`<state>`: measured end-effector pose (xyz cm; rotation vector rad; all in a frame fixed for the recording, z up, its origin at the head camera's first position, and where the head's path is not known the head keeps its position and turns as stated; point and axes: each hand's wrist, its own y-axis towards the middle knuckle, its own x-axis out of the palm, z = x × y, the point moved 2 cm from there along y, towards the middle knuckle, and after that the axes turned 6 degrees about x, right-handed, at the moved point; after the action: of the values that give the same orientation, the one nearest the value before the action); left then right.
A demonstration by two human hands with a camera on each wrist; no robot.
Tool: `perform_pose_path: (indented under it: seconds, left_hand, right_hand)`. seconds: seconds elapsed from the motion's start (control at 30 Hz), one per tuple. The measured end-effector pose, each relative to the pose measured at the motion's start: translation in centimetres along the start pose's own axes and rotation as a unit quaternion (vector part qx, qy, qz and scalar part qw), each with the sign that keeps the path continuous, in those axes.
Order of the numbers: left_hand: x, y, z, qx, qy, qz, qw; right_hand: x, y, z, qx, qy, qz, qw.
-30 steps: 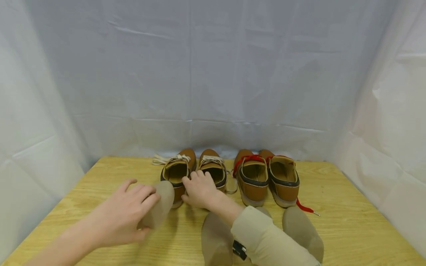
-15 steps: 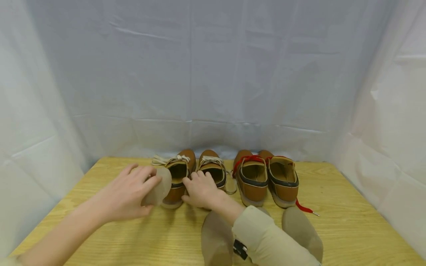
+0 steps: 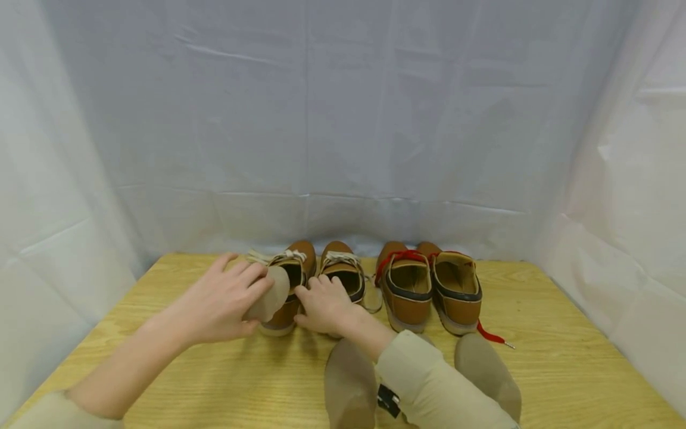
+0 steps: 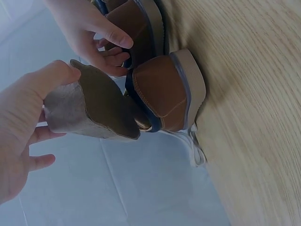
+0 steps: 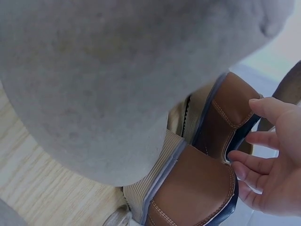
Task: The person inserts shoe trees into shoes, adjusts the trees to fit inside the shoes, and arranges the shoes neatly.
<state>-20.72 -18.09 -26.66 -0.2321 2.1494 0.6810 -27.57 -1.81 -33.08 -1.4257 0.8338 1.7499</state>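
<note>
My left hand (image 3: 227, 307) holds a beige insole (image 3: 270, 292) over the opening of the left white-laced brown shoe (image 3: 281, 319). In the left wrist view the insole (image 4: 89, 106) is tilted and bowed, thumb on one side and fingers behind it. Relaxed and slightly bent, the fingers of my right hand (image 3: 327, 307) are at the heels of the white-laced pair, between the left shoe and the right shoe (image 3: 345, 277). The right wrist view shows that hand (image 5: 277, 160) with spread fingers by the dark collars; firm contact cannot be made out.
A brown pair with red laces (image 3: 407, 298) stands to the right, one lace trailing on the wooden table (image 3: 563, 357). Loose insoles (image 3: 351, 381) lie in front, one partly under my right forearm, another insole (image 3: 488, 372) farther right. Pale sheeting (image 3: 343, 149) hangs behind and at both sides.
My left hand has lifted the insole and carried it forward and to the right, over the left shoe. My right hand has stayed almost still.
</note>
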Motion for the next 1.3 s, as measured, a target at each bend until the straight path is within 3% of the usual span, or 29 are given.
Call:
perform_pose_path:
  seconds: [0.23,0.53,1.3]
  left_hand:
    - [0.5,0.1,0.0,-0.015,0.011,-0.026,0.9995]
    - [1.0,0.3,-0.2,-0.013,0.017,-0.005,0.9998]
    - [1.7,1.2,-0.3,-0.049,-0.005,-0.021,0.9986]
  right_hand:
    - [0.1,0.1,0.1,-0.003,0.004,0.001,1.0]
    - [0.0,0.0,0.1,-0.003,0.012,-0.005,0.9999]
    - [-0.1,-0.1,0.3,-0.002,0.015,-0.004,0.9999]
